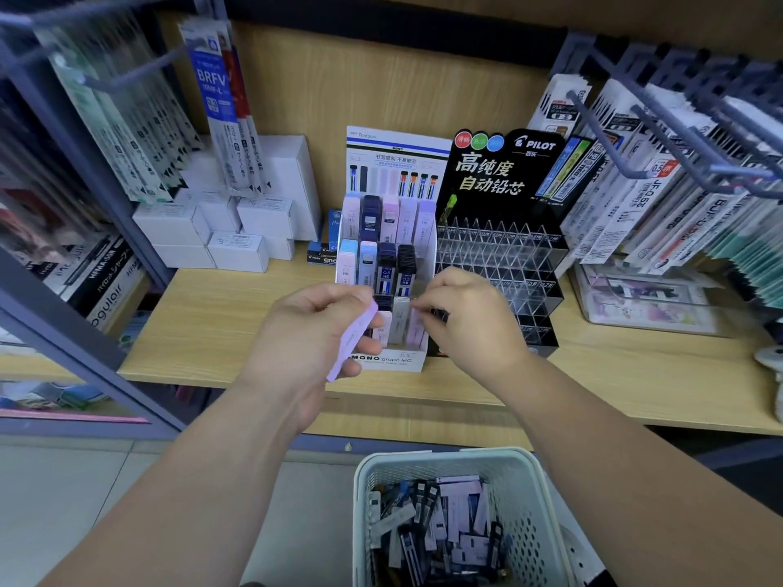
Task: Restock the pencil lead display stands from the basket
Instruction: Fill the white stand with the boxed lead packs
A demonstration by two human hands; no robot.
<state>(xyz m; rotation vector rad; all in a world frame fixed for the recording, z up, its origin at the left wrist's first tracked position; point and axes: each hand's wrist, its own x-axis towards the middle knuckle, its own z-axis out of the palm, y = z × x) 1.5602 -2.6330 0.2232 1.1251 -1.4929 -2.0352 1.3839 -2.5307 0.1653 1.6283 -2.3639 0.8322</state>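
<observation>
Partway through, by judgement. Gripping lilac case (356, 336) in left hand (305, 332), just before white stand (394, 360) on shelf (212, 315). Pinching top of front-row case (417, 328) with right hand (470, 319), grip narrow. Nearly filled there; black stand (508, 264) apparently bare, basket (423, 457) below well stocked.

I see off-task: wooden shelf (203, 324) | white boxes (229, 230) stacked left rear on it | small dark ENO boxes (321, 252) just right of them | blue BRFV refill pack (214, 91) hanging above | white refill packs (661, 197) on peg hooks (610, 133) at right | clear tray (648, 302) below those | black HFMA-50R boxes (97, 277) lower left
</observation>
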